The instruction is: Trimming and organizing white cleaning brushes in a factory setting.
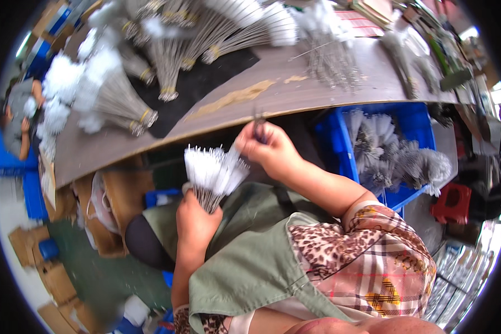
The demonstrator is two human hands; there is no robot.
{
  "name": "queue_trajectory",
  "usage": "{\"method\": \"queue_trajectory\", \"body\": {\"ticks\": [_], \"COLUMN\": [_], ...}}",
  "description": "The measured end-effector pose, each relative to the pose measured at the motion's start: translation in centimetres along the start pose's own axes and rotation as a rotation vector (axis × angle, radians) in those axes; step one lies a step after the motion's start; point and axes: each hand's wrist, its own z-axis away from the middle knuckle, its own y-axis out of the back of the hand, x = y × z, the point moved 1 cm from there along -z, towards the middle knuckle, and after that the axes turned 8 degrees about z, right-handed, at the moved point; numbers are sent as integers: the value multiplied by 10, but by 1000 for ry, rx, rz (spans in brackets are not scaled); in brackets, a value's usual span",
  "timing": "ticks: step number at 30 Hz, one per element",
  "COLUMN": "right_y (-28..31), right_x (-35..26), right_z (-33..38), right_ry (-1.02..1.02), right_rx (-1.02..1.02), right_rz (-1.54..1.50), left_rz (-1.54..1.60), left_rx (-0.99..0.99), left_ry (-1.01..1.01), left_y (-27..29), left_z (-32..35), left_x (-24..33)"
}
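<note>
My left hand point(199, 218) is closed round the wire stems of a bundle of white-bristled wire brushes point(209, 170). Their bristle ends fan upward over my lap, short of the table edge. Just right of the bundle, my right hand point(270, 147) is closed on a small dark-handled tool point(259, 128), which looks like scissors but is blurred. A single white brush point(231, 160) slants between the bundle and the fingers of this hand; whether they pinch it I cannot tell.
On the wooden table point(228, 114) lie several tied brush bundles point(117, 94), some on a black sheet point(217, 78). Loose wire brushes point(331, 53) lie farther right. A blue crate point(339, 139) of brushes stands at my right, near a red stool point(451, 203). Another person point(19, 111) is at far left.
</note>
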Motion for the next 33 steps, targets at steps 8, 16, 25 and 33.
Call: {"method": "queue_trajectory", "body": {"ticks": [8,16,25,33], "right_y": [156,390,34,-31], "right_x": [-143,-201,-50,-16], "right_z": [-66,-204,-41,-43], "right_ry": [515,504,-87,155], "right_rx": [502,690,-79,-231], "right_rz": [834,1567,577,604], "left_rz": [482,653,1444,1670], "left_rx": [-74,-104,-412,-563], "left_ry": [-146,-267,20,135], "left_y": [-7,-30,-41,-40], "left_z": [-11,-41,-44,-37], "left_x": [-45,-25,-41,-39]}}
